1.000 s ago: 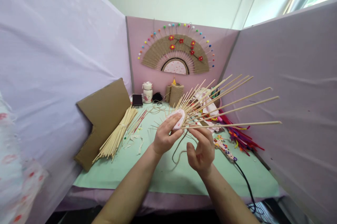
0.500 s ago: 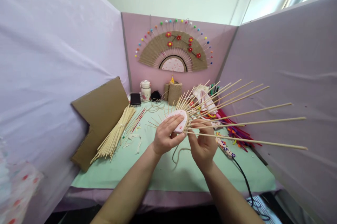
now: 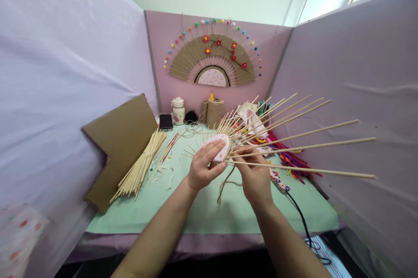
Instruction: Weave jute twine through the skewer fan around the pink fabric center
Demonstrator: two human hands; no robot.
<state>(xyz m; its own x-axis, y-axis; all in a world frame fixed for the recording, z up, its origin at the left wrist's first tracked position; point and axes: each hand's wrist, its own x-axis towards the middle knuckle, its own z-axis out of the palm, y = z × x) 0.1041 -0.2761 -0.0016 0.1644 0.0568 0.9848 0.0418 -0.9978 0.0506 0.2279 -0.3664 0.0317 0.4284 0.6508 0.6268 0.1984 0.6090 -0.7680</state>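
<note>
My left hand [image 3: 204,167] is closed around a half-round base [image 3: 214,140] covered in pale pink dotted fabric, fingers lying over its face and thumb along the lower edge. Thin wooden sticks [image 3: 300,144] fan out from its curved rim, the longest reaching to the right. Beside that rim, among the lowest sticks, my right hand [image 3: 254,173] is pinched; its fingertips are partly hidden by the sticks. It appears to grip brown twine [image 3: 224,186], which hangs in a loose loop below the fingers, above the green tabletop.
On the left lie a bundle of sticks [image 3: 140,162] and brown cardboard [image 3: 122,134]. Twine spools [image 3: 214,113] and a white jar [image 3: 178,111] stand at the back. A decorated fan [image 3: 212,58] hangs behind. Right are pipe cleaners [image 3: 294,156] and a patterned corded tool [image 3: 279,181].
My right hand has turned, its fingers now reaching farther in under the lower sticks near the rim. The hanging twine has shifted and dangles differently. The whole view has moved slightly.
</note>
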